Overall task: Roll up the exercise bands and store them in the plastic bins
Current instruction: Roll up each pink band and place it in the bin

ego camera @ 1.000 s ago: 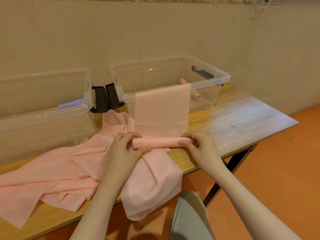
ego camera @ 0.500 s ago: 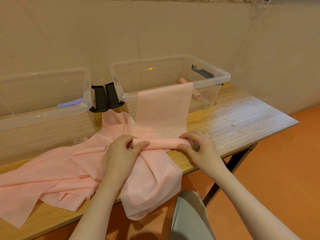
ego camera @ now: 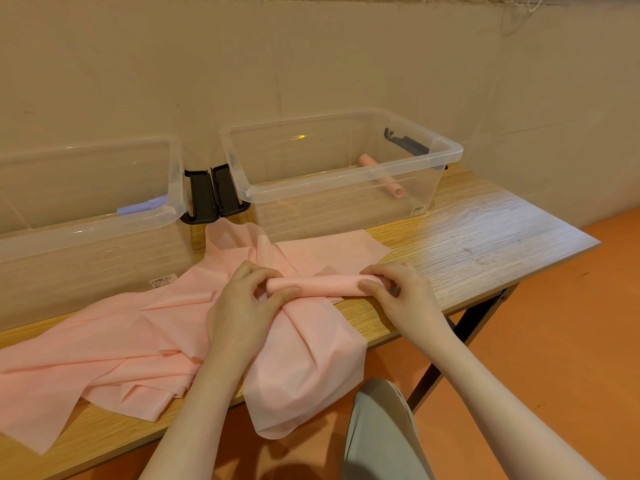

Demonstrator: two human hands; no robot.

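Note:
A partly rolled pink exercise band (ego camera: 322, 285) lies across the table's near side. My left hand (ego camera: 244, 306) pinches its left end and my right hand (ego camera: 401, 294) pinches its right end. The unrolled tail (ego camera: 341, 245) lies flat on the table behind the roll, in front of the right clear bin (ego camera: 349, 188). That bin holds one rolled pink band (ego camera: 382, 180). More loose pink bands (ego camera: 104, 344) are heaped to the left, one hanging over the table's front edge (ego camera: 304, 386). The left clear bin (ego camera: 90, 223) holds a purple roll (ego camera: 140, 207).
Black lid latches (ego camera: 211, 195) sit between the two bins. The wooden table (ego camera: 485, 233) ends at the right and front, with orange floor (ego camera: 554, 341) beyond. My knee in grey trousers (ego camera: 381, 431) is under the front edge. A wall stands right behind the bins.
The band's tail, which was draped over the right bin's front rim, has slipped off and now lies flat on the table. Both hands keep hold of the roll's ends.

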